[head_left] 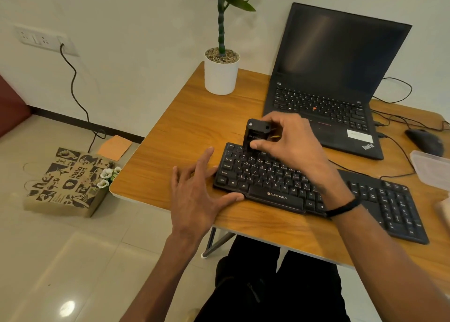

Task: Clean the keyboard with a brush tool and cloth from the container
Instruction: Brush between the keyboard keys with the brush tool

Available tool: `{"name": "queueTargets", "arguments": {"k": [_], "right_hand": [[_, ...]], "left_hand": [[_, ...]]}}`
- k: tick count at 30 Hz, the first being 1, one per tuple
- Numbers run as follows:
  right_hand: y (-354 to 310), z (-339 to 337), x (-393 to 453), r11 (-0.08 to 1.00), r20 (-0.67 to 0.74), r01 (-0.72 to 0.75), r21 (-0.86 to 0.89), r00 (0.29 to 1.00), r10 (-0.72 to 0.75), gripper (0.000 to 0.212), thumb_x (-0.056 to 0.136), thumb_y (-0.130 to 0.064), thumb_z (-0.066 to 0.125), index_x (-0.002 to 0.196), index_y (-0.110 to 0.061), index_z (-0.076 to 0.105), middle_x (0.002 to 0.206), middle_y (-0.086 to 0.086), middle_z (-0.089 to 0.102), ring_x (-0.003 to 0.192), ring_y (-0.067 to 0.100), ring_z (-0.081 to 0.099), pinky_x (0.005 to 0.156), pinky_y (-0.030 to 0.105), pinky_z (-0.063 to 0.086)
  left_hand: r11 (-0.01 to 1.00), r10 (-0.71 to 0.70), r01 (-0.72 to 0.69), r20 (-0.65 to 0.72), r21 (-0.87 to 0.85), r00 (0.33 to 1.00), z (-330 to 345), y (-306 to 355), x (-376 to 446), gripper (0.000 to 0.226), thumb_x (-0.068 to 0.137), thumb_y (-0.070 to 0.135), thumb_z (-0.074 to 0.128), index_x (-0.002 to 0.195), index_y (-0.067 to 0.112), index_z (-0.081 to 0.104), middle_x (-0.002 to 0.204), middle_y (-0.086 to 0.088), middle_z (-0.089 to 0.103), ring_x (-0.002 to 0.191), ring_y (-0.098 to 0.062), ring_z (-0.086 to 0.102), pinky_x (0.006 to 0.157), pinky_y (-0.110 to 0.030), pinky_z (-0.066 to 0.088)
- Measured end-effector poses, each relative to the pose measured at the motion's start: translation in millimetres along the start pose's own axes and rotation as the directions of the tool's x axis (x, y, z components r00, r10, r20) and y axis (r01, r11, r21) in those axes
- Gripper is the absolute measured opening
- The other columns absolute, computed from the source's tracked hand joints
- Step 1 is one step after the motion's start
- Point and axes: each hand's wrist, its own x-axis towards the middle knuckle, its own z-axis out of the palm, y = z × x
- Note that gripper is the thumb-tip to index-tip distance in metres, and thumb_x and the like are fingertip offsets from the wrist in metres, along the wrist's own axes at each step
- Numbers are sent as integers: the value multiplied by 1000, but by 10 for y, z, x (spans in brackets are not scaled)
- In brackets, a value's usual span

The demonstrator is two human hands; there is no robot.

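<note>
Right hand [292, 143] pinches a small black block-shaped brush tool [257, 134], its lower end on the top-left keys of the black plastic Zebronics keyboard [275, 182]; left hand [197, 195], fingers spread and straight, rests against the keyboard's left end; the keyboard lies on the wooden table [190, 126]; a clear plastic container [431, 168] sits at the table's right edge.

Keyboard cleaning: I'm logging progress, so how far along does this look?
Done: the brush tool is out and in use. In hand: the right hand grips it over the keyboard's upper left keys, while the left hand lies open against the keyboard's left end. Left: the remaining keys, probably, then the cloth wipe; no cloth is visible, and the container is cut off at the right edge.
</note>
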Motion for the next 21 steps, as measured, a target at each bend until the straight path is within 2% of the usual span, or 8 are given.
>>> {"name": "queueTargets", "arguments": {"k": [4, 7, 9, 11, 15, 18, 21], "right_hand": [[-25, -49, -261, 999, 121, 3, 42, 993, -8, 40, 72, -35, 91, 106, -32, 72, 94, -11, 74, 87, 2, 70, 83, 34, 61], [-72, -169, -485, 989, 336, -16, 150, 941, -36, 34, 73, -33, 91, 102, -30, 73, 94, -5, 76, 87, 13, 72, 81, 40, 61], [-93, -241, -577, 970, 415, -45, 239, 908, -60, 32, 74, -29, 91, 101, -26, 74, 93, -6, 77, 86, 11, 73, 77, 30, 60], [-61, -227, -564, 966, 350, -61, 250, 936, -32, 30, 74, -30, 91, 99, -26, 74, 89, -7, 77, 80, 6, 71, 72, 26, 57], [112, -143, -334, 960, 170, -151, 234, 979, 113, 35, 72, -40, 91, 100, -27, 74, 87, -1, 77, 74, 10, 69, 69, 36, 56], [166, -122, -134, 984, 33, -100, 146, 995, 96, 37, 76, -36, 89, 107, -28, 71, 93, -8, 74, 83, 4, 69, 76, 28, 57], [122, -85, -55, 999, -83, -39, 25, 996, 41, 43, 79, -27, 87, 117, -25, 68, 107, -10, 71, 95, 3, 65, 82, 12, 48]], "left_hand": [[1000, 5, -5, -2, 18, 1000, 6, 5, -2, 122, 58, 81, 74, 159, 41, 18, 127, 18, 69, 141, -15, 44, 125, -58, 16], [1000, 14, -14, -13, 28, 1000, 15, 1, 1, 121, 61, 75, 78, 160, 39, 18, 126, 19, 69, 142, -16, 44, 125, -59, 15], [999, 21, -20, -17, 45, 1000, 20, -2, 2, 120, 63, 70, 80, 161, 38, 17, 126, 21, 69, 141, -16, 44, 124, -59, 16], [999, 15, -15, -12, 37, 1000, 17, 0, 3, 121, 63, 73, 78, 161, 38, 17, 127, 20, 69, 141, -16, 44, 124, -60, 15], [1000, 4, -4, -6, 19, 1000, -1, 13, -3, 122, 59, 82, 73, 159, 42, 16, 128, 18, 69, 142, -18, 44, 124, -61, 15], [1000, -5, 5, -3, 16, 1000, 4, 5, 1, 123, 58, 82, 74, 159, 44, 15, 127, 20, 69, 143, -17, 42, 125, -60, 13], [1000, -4, 4, -5, 27, 1000, 14, 4, 4, 123, 57, 83, 73, 158, 45, 13, 128, 21, 69, 144, -16, 41, 125, -61, 12]]}}
